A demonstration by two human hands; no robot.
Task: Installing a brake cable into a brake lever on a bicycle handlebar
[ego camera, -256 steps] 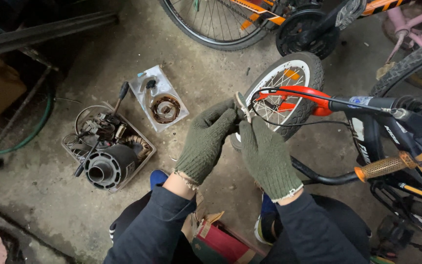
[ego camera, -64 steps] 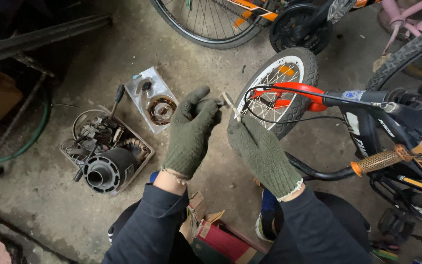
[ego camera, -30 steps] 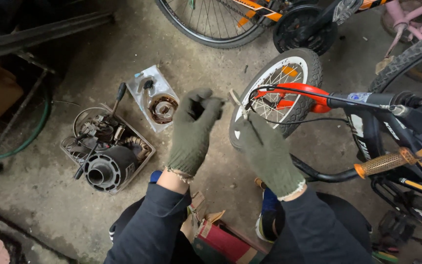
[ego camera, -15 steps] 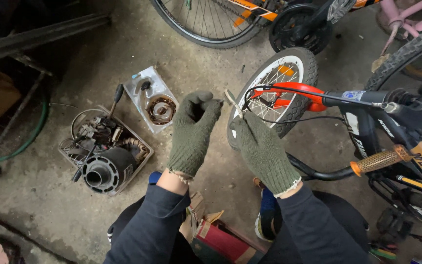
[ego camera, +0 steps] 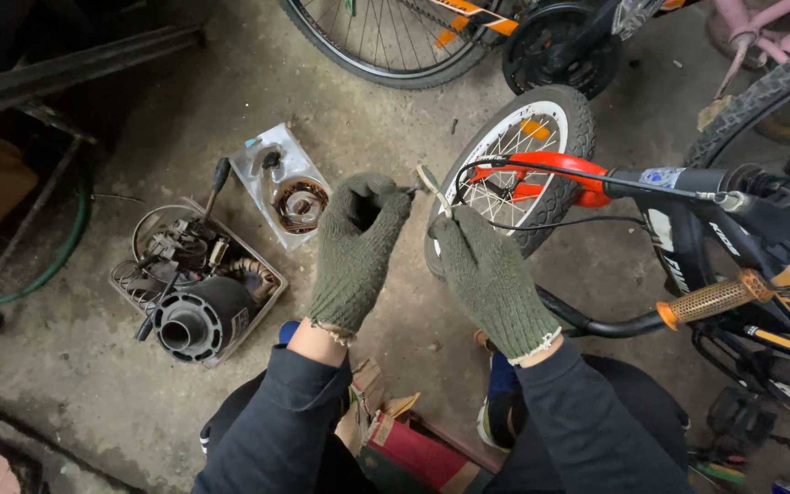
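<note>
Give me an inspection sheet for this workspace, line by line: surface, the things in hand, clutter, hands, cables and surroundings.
Surface: stained concrete floor, dusty and bare in the middle.
Things in hand: a small pale strip, held up between both hands in front of the small bicycle wheel; what it is cannot be told.
Clutter: tray of motor parts; clear packet with a copper winding; cardboard boxes by the knees.
Hands: left hand and right hand, both in green knit gloves, each pinching the strip.
Cables: black cable looping over the red fork; green hose at left.
Surroundings: several bicycles; orange handlebar grip.
</note>
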